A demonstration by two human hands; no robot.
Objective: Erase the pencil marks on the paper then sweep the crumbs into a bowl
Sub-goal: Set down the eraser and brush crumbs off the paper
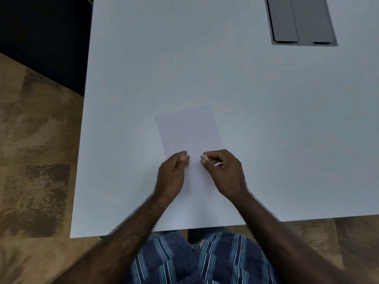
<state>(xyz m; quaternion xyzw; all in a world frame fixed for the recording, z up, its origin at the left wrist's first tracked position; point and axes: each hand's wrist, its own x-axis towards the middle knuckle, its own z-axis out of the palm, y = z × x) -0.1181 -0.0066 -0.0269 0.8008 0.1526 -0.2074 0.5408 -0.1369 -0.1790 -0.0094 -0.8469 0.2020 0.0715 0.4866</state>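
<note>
The table is wide and bare but for a grey hatch far off; no bowl shows; the paper lies near the front edge, thin and likely to slide, so the left hand, loosely curled, steadies its lower end; the right hand pinches a small eraser; crumbs are few and tiny.

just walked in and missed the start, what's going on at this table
A person sits at a white table with a sheet of paper lying in front of them. Their right hand pinches a small white eraser at the paper's near edge, while the left hand rests beside it with fingers curled, near the paper's near left corner. A few tiny dark specks lie on the table between the hands. No bowl is in view.
</note>
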